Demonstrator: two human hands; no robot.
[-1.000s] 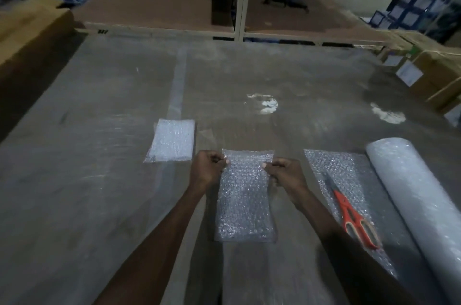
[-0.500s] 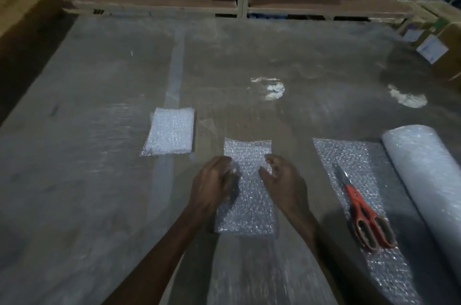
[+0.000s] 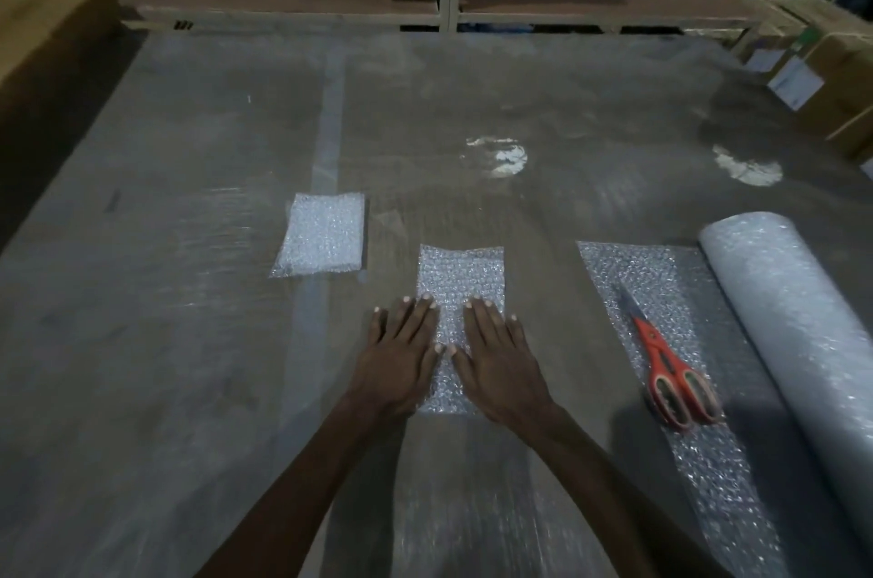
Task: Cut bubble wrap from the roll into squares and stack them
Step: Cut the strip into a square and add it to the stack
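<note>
The person's left hand [image 3: 401,360] and right hand [image 3: 498,362] lie flat, side by side, fingers straight and together, pressing down on a cut piece of bubble wrap [image 3: 460,280] spread on the grey table [image 3: 189,341]; neither hand grips anything. The far half of the piece shows beyond the fingertips, its near edge just behind the wrists. To the left and a little farther off sits a stack of cut pieces [image 3: 323,235], apart from the hands. On the right, the roll [image 3: 793,322] rests with a length of wrap [image 3: 661,294] unrolled toward the middle, and red-handled scissors [image 3: 661,355] lie closed on that sheet — blades pointing away. Cardboard boxes [image 3: 831,72] stand past the table's right edge; what they hold cannot be seen. Half a second ago the fingers were curled on the piece — now they are spread flat over it, and a second ago both hands pinched its far corners.
</note>
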